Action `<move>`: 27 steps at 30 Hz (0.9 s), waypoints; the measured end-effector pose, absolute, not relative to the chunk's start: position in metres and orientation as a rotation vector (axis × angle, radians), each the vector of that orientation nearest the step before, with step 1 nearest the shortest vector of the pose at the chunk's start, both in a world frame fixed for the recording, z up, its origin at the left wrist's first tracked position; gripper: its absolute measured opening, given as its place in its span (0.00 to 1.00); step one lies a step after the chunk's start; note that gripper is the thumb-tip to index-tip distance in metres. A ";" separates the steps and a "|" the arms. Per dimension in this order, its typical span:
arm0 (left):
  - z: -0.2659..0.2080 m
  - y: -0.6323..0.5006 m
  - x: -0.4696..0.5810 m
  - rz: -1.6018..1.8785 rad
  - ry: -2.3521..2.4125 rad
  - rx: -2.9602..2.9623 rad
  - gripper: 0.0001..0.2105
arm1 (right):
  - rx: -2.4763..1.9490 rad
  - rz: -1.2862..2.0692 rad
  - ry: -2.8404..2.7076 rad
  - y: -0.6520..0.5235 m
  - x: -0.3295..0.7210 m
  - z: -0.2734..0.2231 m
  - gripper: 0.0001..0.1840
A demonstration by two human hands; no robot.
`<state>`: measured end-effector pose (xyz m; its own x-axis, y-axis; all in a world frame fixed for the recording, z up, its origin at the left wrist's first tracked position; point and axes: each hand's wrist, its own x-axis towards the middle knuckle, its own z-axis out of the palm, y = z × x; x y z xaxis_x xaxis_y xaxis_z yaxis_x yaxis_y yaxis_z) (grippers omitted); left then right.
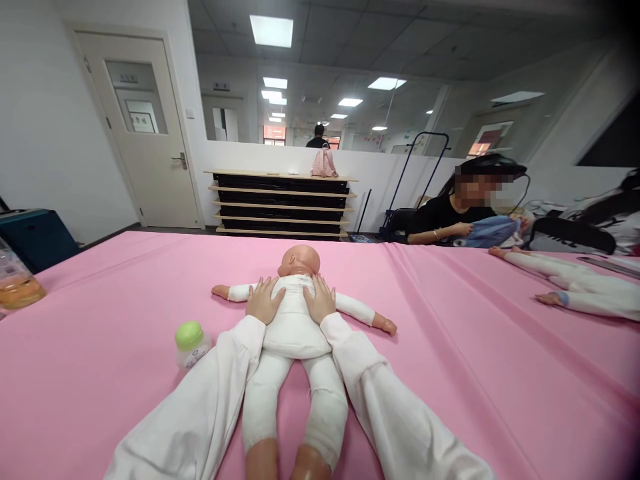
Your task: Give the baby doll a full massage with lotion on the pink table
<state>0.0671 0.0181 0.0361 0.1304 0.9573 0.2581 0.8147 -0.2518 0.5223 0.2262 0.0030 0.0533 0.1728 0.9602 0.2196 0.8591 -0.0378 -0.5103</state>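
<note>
A baby doll [297,327] with a white cloth body lies face down on the pink-covered table [440,373], its head away from me and turned to the left. Its arms stretch out to both sides and its legs point toward me. My left hand [264,300] rests flat on the left side of the doll's upper back, fingers spread. On the right side of the back lies my right hand [320,298], also flat with fingers apart. Neither hand grips anything. Left of my left sleeve stands a small jar with a green lid [189,335], partly hidden by the sleeve.
Another doll [585,280] lies at the table's right edge, near a co-worker [450,210] holding blue cloth [487,231]. A bottle with orange liquid [20,290] is at the far left. Behind the table are a shelf stack [283,200] with a pink backpack [324,162].
</note>
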 end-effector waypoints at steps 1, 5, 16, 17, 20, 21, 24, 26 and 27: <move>0.035 0.019 0.066 0.806 1.757 2.147 0.25 | -1.924 0.249 -1.700 0.003 0.229 0.051 0.29; 0.032 0.019 0.057 0.780 1.900 2.109 0.24 | -1.982 0.234 -1.696 0.001 0.244 0.043 0.27; 0.028 0.009 0.038 0.873 2.363 1.954 0.21 | -2.220 -0.190 -1.572 -0.022 0.271 0.032 0.25; 0.028 0.009 0.037 0.893 2.377 1.933 0.21 | -2.220 -0.205 -1.536 -0.023 0.271 0.031 0.24; 0.029 0.008 0.036 0.952 2.419 1.832 0.21 | -2.194 -0.199 -1.420 -0.023 0.270 0.031 0.23; 0.030 0.008 0.035 0.968 2.431 1.787 0.21 | -2.180 -0.181 -1.384 -0.023 0.271 0.031 0.24; 0.033 0.006 0.033 1.038 2.465 1.633 0.24 | -2.122 -0.147 -1.323 -0.025 0.271 0.034 0.25; 0.035 0.005 0.031 1.127 2.474 1.536 0.27 | -2.043 -0.179 -1.390 -0.029 0.271 0.038 0.26; 0.035 0.004 0.031 1.179 2.466 1.505 0.29 | -1.988 -0.193 -1.483 -0.032 0.270 0.040 0.27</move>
<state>0.0308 0.0044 0.0352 -0.5344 0.7703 0.3480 0.7545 0.2492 0.6072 0.2699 -0.0316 0.0401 0.3518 0.8073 0.4738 0.9017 -0.1565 -0.4030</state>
